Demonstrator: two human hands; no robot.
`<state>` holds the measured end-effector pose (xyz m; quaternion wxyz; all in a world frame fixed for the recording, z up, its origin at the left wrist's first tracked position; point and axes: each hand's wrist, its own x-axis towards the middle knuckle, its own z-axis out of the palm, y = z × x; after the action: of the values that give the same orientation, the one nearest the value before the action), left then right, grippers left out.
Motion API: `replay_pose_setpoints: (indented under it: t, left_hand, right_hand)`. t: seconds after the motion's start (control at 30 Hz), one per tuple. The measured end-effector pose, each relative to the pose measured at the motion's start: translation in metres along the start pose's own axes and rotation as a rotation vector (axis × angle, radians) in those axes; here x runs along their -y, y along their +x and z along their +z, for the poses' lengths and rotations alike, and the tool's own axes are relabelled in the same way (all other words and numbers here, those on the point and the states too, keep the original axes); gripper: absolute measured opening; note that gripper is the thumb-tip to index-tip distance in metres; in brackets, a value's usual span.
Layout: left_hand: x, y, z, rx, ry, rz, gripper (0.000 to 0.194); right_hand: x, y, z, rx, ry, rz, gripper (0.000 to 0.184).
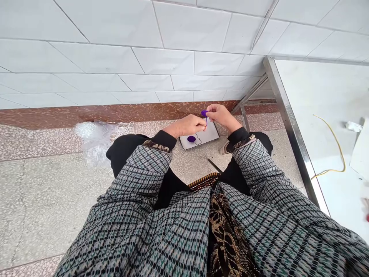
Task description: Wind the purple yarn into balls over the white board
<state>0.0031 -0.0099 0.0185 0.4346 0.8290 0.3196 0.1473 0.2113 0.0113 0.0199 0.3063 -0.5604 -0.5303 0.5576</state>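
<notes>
My left hand [188,125] is closed in a pinch on a purple thread [206,121] that runs up to a small purple ball [204,113]. My right hand [220,115] has its fingers curled around that purple ball, held just above the floor near the wall. Under both hands lies a white card [210,134] with a drawn outline and a second purple ball [191,139] resting on it. My checked sleeves and black trouser legs fill the lower part of the view.
A crumpled clear plastic bag [95,140] with white string lies on the speckled floor at the left. A steel-edged white table [291,123] stands at the right, with a yellow cord [337,144] on it. A white tiled wall rises directly ahead.
</notes>
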Motion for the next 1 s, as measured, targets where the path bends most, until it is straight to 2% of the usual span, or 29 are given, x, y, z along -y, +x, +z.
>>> replay_pose_setpoints:
  t: [0.13, 0.23, 0.3, 0.4, 0.5, 0.57, 0.63, 0.67, 0.73, 0.8, 0.87, 0.93, 1.0]
  left_hand:
    - [0.001, -0.005, -0.014, -0.232, -0.007, -0.037, 0.021]
    - [0.007, -0.005, -0.020, -0.358, 0.006, -0.099, 0.022]
    - [0.012, -0.003, -0.019, -0.404, 0.019, -0.150, 0.022]
    - [0.015, 0.001, -0.013, -0.381, 0.044, -0.185, 0.021]
    - [0.011, 0.002, -0.004, -0.166, 0.028, -0.115, 0.018]
    - [0.006, 0.001, 0.000, -0.010, 0.002, -0.042, 0.018]
    - [0.001, -0.001, -0.002, 0.035, -0.019, 0.003, 0.019]
    - [0.000, -0.002, -0.004, 0.006, -0.027, 0.009, 0.019]
    - [0.001, -0.004, -0.010, -0.115, -0.034, -0.014, 0.020]
    - [0.005, -0.004, -0.016, -0.253, -0.021, -0.066, 0.022]
    - [0.012, -0.004, -0.018, -0.346, 0.012, -0.123, 0.022]
    - [0.017, -0.002, -0.016, -0.352, 0.052, -0.162, 0.021]
    - [0.019, 0.000, -0.011, -0.252, 0.072, -0.164, 0.018]
  right_hand:
    - [-0.003, -0.002, 0.000, 0.208, -0.111, 0.038, 0.032]
    - [-0.001, -0.007, -0.002, 0.427, -0.018, 0.021, 0.024]
    - [0.002, -0.010, -0.004, 0.505, 0.099, -0.005, 0.021]
    - [0.005, -0.011, -0.006, 0.434, 0.301, -0.049, 0.031]
    - [0.006, -0.008, -0.006, 0.222, 0.404, -0.077, 0.039]
    - [0.004, -0.004, -0.005, 0.081, 0.315, -0.069, 0.034]
    - [0.002, -0.001, -0.003, 0.010, 0.124, -0.034, 0.032]
    - [0.001, 0.000, -0.002, 0.021, 0.024, -0.009, 0.033]
    - [0.000, -0.001, -0.001, 0.136, -0.101, 0.030, 0.033]
    - [-0.001, -0.004, -0.002, 0.319, -0.088, 0.035, 0.028]
    - [0.000, -0.008, -0.004, 0.455, 0.027, -0.001, 0.022]
    - [0.001, -0.010, -0.007, 0.487, 0.172, -0.052, 0.021]
    - [0.002, -0.009, -0.008, 0.415, 0.283, -0.089, 0.028]
